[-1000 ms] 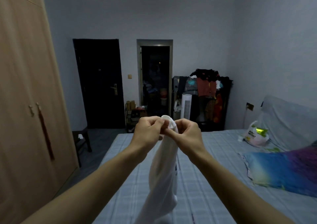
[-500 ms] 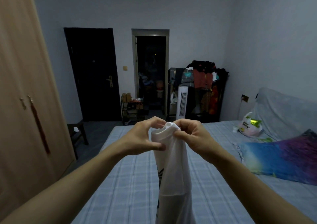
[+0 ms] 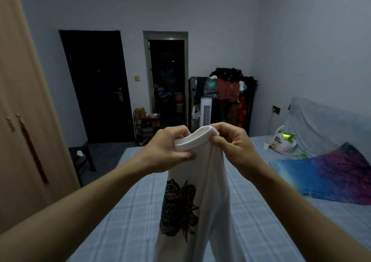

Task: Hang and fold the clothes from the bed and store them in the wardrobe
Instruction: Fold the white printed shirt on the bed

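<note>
So a white t-shirt point(image 3: 200, 191) with a dark printed graphic is held up over the near end of the bed point(image 3: 128, 211). Its ribbed collar is pinched on the left by the left hand point(image 3: 166, 149), and on the right the right hand point(image 3: 234, 145) is clamped on it too, fingers curled. The rest of the shirt is left hanging down. The wardrobe point(image 3: 26, 121) is seen at far left, doors closed. A colourful pillow point(image 3: 329, 177) is lying on the right.

You're in a home bedroom: plaid-sheeted bed point(image 3: 130, 211) with a colourful pillow point(image 3: 331, 177), wooden wardrobe point(image 3: 22, 121) at left, dark door point(image 3: 98, 87), clothes-piled rack point(image 3: 228, 89) by the far wall.
</note>
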`<state>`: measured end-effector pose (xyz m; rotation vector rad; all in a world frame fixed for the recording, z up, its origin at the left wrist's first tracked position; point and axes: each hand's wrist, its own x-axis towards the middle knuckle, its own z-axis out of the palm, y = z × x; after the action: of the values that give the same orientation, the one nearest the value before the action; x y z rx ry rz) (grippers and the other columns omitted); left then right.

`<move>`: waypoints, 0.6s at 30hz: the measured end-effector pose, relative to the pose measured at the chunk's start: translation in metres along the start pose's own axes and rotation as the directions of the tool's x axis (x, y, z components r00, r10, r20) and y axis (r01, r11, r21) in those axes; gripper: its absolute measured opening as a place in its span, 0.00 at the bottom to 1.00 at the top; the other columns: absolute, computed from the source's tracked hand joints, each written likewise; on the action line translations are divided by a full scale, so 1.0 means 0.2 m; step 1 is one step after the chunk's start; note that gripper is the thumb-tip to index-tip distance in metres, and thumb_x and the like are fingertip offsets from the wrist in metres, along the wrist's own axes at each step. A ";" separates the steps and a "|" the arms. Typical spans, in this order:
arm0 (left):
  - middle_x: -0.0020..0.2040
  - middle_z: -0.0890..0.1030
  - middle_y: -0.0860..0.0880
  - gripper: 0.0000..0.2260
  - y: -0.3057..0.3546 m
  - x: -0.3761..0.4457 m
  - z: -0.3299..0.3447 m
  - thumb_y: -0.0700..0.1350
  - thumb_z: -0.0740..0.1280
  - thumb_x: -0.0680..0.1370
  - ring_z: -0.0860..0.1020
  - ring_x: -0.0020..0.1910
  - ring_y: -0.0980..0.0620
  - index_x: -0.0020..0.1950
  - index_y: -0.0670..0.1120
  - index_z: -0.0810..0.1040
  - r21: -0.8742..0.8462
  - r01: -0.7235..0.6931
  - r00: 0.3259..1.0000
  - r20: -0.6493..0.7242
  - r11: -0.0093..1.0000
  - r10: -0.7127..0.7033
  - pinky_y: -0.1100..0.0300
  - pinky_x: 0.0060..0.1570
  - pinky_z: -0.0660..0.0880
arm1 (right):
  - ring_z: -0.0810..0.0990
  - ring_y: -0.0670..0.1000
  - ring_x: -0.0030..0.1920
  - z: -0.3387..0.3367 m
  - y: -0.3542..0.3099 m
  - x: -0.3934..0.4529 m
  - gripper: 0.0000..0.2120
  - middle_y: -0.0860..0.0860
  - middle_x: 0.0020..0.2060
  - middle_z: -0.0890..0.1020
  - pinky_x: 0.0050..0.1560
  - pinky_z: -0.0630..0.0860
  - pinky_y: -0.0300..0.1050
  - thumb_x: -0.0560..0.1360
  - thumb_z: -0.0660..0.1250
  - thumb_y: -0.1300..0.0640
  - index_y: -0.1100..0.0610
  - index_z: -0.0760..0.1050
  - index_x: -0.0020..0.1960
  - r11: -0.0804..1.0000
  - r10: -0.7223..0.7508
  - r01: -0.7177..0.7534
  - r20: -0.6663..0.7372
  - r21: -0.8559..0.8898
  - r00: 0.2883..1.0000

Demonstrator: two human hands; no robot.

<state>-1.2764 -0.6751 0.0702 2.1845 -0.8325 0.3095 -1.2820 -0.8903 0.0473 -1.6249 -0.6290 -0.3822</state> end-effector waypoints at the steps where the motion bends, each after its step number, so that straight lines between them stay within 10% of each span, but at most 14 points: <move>1: 0.41 0.81 0.50 0.10 0.00 0.00 0.00 0.43 0.79 0.69 0.80 0.39 0.51 0.46 0.48 0.79 -0.002 0.004 1.000 -0.006 1.000 -0.004 0.52 0.38 0.80 | 0.80 0.50 0.47 0.00 0.01 -0.01 0.07 0.60 0.47 0.82 0.49 0.78 0.45 0.79 0.65 0.66 0.61 0.80 0.54 1.000 0.002 -0.002 -0.004 0.006 1.000; 18: 0.39 0.86 0.49 0.06 0.16 0.06 -0.06 0.38 0.77 0.69 0.85 0.40 0.53 0.42 0.46 0.84 0.026 0.182 0.972 0.149 0.983 -0.184 0.63 0.37 0.79 | 0.83 0.58 0.53 -0.05 0.41 -0.37 0.23 0.57 0.51 0.84 0.56 0.79 0.61 0.68 0.79 0.56 0.54 0.76 0.60 0.980 0.177 -0.183 0.086 0.079 0.981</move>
<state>-1.2881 -0.6882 0.1023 2.2984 -0.7047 0.0579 -1.2917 -0.9177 -0.0598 -1.6048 -0.5443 -0.1567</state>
